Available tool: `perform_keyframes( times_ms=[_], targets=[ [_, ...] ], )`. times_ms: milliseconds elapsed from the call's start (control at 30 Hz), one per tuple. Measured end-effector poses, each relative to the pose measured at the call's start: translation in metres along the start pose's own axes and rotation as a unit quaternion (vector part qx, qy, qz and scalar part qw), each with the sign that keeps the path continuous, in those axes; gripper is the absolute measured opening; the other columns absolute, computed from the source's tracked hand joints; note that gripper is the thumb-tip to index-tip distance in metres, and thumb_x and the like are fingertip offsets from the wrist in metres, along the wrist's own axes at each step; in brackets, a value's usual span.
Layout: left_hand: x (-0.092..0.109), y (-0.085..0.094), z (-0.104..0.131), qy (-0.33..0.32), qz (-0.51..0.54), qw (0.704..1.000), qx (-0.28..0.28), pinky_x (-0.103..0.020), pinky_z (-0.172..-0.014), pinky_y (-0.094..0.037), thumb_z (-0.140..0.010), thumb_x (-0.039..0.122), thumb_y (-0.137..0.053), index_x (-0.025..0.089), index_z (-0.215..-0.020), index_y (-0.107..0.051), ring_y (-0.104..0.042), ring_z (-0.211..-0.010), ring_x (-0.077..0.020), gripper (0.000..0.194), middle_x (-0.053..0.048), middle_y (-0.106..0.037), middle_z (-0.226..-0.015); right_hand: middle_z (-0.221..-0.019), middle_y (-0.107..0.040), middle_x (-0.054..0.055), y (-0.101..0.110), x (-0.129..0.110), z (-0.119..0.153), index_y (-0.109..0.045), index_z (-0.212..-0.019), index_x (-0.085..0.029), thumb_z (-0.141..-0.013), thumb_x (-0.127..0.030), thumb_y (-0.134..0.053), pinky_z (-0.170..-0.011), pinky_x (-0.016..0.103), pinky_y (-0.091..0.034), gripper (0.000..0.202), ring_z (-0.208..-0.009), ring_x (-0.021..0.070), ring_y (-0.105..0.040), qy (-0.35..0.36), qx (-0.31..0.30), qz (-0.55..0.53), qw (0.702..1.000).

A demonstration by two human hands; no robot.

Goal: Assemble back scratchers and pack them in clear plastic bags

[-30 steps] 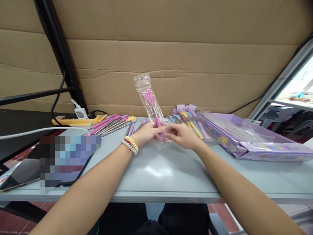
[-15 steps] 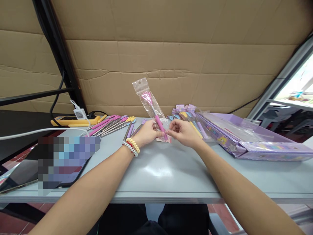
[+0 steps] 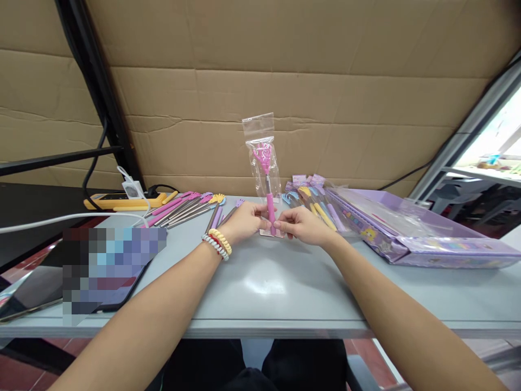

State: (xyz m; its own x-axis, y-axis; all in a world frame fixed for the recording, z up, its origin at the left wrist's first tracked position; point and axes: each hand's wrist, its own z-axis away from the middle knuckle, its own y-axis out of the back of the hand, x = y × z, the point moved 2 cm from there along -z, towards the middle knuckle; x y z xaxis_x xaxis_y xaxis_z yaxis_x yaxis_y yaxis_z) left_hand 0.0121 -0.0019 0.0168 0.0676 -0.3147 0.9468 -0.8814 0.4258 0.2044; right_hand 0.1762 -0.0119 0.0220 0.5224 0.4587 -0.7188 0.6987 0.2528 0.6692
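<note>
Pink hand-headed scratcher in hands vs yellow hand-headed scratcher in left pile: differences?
Pink hand-headed scratcher: in a clear plastic bag; yellow hand-headed scratcher: no bag visible. Pink: near-upright, in left hand and right hand; yellow: lying in left pile. Both: hand-shaped heads.

The hands (image 3: 246,221) hold a pink scratcher (image 3: 270,202) in a clear bag (image 3: 259,129).

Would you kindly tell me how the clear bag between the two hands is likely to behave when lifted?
The bag is probably floppy on its own, since its thin film wrinkles around the pink scratcher. The scratcher's metal rod should stiffen it lengthwise. The film's glossy shine suggests it may be somewhat slippery.
</note>
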Motion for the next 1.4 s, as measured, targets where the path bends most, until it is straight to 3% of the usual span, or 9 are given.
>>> perform_keyframes(
  times_ms=[267,400,667,1033,1400],
  targets=[
    [0.002,0.0,0.002,0.021,0.0,0.998,-0.062,-0.021,-0.055,-0.038,-0.058,0.006,-0.058,0.015,-0.078,-0.074,-0.052,-0.059,-0.0105,0.027,-0.001,-0.066,-0.063,-0.056,-0.055,0.0,-0.003,0.002,0.001,-0.06,-0.067,-0.015,-0.078,-0.043,-0.056,-0.047,0.022,-0.038,0.03,-0.05,0.0098,-0.049,0.0,-0.056,0.003,0.998],
    [0.0,0.001,0.002,0.018,0.001,0.997,-0.076,-0.022,-0.06,-0.04,-0.058,0.006,-0.06,0.015,-0.09,-0.072,-0.056,-0.065,-0.0122,0.036,-0.003,-0.068,-0.071,-0.057,-0.055,-0.001,-0.004,0.002,0.001,-0.064,-0.074,-0.015,-0.078,-0.041,-0.057,-0.049,0.023,-0.039,0.027,-0.05,0.0097,-0.048,-0.002,-0.088,-0.022,0.996],
    [-0.003,-0.002,0.004,0.002,0.031,0.993,-0.114,-0.025,-0.068,-0.043,-0.068,0.023,-0.067,0.018,-0.106,-0.067,-0.059,-0.072,-0.0136,0.038,-0.005,-0.069,-0.082,-0.06,-0.056,0.001,-0.001,0.006,-0.001,-0.066,-0.073,-0.014,-0.077,-0.042,-0.057,-0.052,0.024,-0.039,0.029,-0.053,0.0103,-0.047,-0.008,-0.043,0.012,0.999],
    [0.002,0.001,0.004,0.029,-0.188,0.982,-0.005,-0.022,-0.052,-0.038,-0.067,0.026,-0.066,0.014,-0.111,-0.064,-0.049,-0.049,-0.0104,0.045,0.0,-0.063,-0.057,-0.053,-0.052,0.0,-0.003,0.005,-0.001,-0.059,-0.063,-0.015,-0.076,-0.042,-0.057,-0.05,0.024,-0.032,0.03,-0.05,0.0099,-0.043,-0.025,-0.038,0.042,0.998],
    [0.009,-0.006,0.006,0.053,-0.172,0.984,0.009,-0.021,-0.047,-0.03,-0.071,0.024,-0.057,0.01,-0.089,-0.065,-0.042,-0.051,-0.0086,0.024,0.003,-0.051,-0.056,-0.052,-0.051,-0.001,-0.002,0.005,-0.001,-0.057,-0.061,-0.014,-0.076,-0.043,-0.058,-0.05,0.024,-0.032,0.032,-0.049,0.0091,-0.043,-0.022,-0.023,-0.013,0.999]
  ],
)
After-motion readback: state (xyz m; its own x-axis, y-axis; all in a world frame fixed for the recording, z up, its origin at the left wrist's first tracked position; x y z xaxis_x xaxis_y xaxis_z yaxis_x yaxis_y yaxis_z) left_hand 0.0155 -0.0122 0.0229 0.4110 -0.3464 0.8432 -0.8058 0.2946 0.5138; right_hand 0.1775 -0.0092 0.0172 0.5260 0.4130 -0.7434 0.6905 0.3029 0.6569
